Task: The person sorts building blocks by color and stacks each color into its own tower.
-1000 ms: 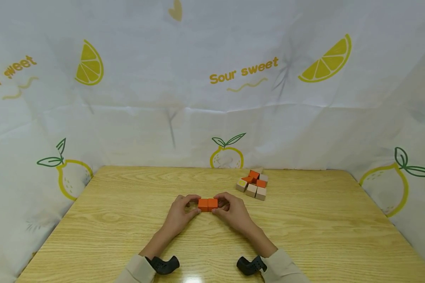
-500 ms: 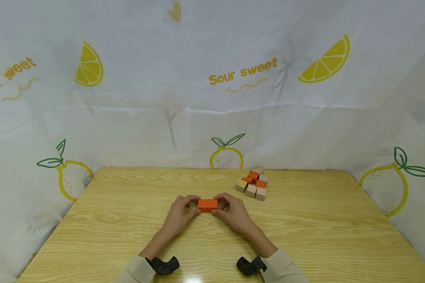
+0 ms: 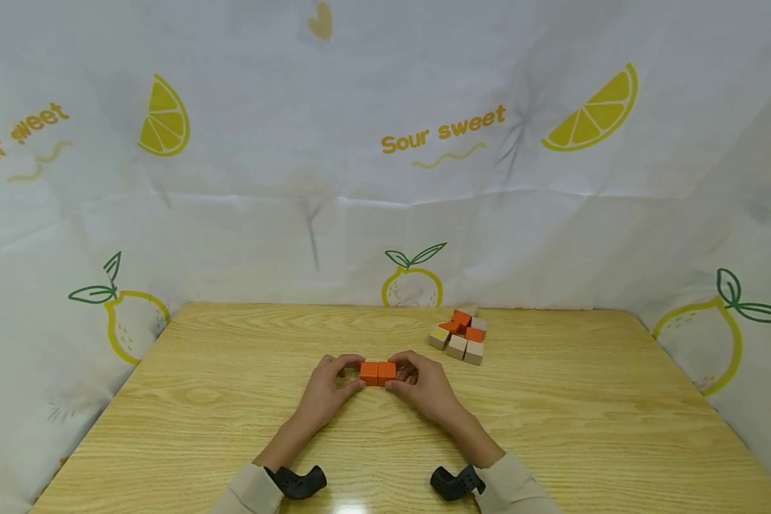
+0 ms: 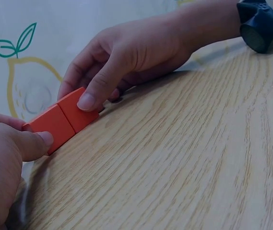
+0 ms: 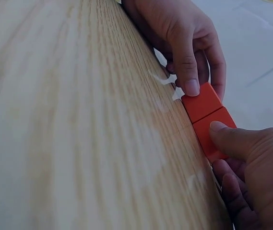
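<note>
Two orange blocks sit side by side on the wooden table, their faces touching. The left block (image 3: 369, 374) is pinched between thumb and fingers of my left hand (image 3: 324, 385). My right hand (image 3: 424, 385) pinches the right block (image 3: 387, 373) the same way, from the other side. In the left wrist view a thin seam runs between the left block (image 4: 54, 127) and the right block (image 4: 74, 109). The right wrist view shows both thumbs on the near faces of the blocks; the far faces are hidden.
Behind my right hand lies a loose group of orange and plain wooden blocks (image 3: 457, 346), one with a yellow mark (image 3: 440, 334). The wooden table (image 3: 552, 414) ends at a white printed curtain (image 3: 263, 235). Black wrist devices (image 3: 300, 483) sit at both cuffs.
</note>
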Demonstrator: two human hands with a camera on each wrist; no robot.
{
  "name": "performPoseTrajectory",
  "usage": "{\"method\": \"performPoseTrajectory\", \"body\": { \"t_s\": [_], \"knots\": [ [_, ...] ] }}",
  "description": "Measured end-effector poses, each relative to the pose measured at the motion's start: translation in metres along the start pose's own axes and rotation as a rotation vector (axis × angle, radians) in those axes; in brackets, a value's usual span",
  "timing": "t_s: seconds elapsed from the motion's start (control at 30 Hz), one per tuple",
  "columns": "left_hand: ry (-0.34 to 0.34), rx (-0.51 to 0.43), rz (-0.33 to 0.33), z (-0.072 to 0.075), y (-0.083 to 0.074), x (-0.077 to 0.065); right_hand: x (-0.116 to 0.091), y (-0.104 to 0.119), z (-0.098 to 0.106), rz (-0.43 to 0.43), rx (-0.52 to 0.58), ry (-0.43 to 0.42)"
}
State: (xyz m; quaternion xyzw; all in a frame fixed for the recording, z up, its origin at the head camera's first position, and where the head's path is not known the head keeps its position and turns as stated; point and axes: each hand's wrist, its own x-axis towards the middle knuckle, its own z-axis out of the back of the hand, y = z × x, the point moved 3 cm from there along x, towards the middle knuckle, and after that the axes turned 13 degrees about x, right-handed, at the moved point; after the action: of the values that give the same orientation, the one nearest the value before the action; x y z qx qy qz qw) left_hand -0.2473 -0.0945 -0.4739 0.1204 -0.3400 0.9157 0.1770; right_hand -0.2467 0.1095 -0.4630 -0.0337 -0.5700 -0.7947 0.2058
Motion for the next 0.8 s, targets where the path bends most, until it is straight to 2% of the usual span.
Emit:
{"method": "performPoseTrajectory", "body": {
  "t_s": [0.8],
  "knots": [
    [-0.009, -0.007, -0.010, -0.0004, 0.0013, 0.0003, -0.0003, 0.0013, -0.0010, 0.005, 0.018, 0.014]
  ]
}}
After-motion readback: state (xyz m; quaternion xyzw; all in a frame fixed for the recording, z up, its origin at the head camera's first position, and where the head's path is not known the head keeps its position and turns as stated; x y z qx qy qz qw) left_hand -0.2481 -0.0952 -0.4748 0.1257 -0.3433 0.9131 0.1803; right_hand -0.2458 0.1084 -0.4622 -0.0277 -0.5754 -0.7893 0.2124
